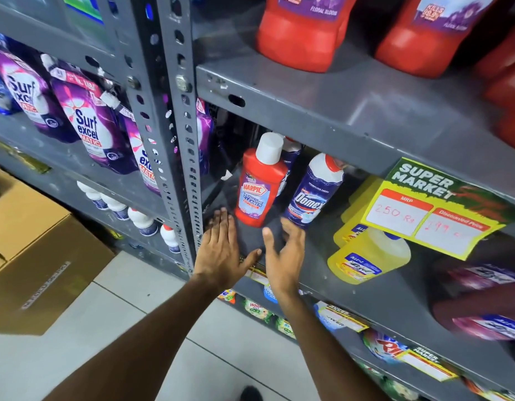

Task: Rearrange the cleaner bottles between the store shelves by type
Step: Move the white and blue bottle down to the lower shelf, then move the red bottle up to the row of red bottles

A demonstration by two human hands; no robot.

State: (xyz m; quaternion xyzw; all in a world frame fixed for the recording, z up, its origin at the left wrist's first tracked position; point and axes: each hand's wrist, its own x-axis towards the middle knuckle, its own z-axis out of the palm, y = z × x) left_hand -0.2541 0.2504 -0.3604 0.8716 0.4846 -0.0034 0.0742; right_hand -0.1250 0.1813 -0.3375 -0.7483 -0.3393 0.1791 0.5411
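Note:
A red Harpic bathroom cleaner bottle (257, 186) with a white cap stands on the middle grey shelf (317, 256), near the upright post. Right of it a dark blue Domex bottle (314, 192) leans, and another blue bottle (291, 154) is partly hidden behind the Harpic. My left hand (221, 247) lies flat and open on the shelf just below and left of the Harpic, not touching it. My right hand (285, 256) is open, fingers spread, right under the Domex bottle's base. Neither hand holds anything.
Big red cleaner bottles (296, 33) stand on the shelf above. Yellow bottles (369, 256) and a purple one (478, 296) sit to the right, under a Super Market price tag (429, 209). Surf Excel pouches (88, 125) fill the left rack. A cardboard box (33, 250) stands on the floor.

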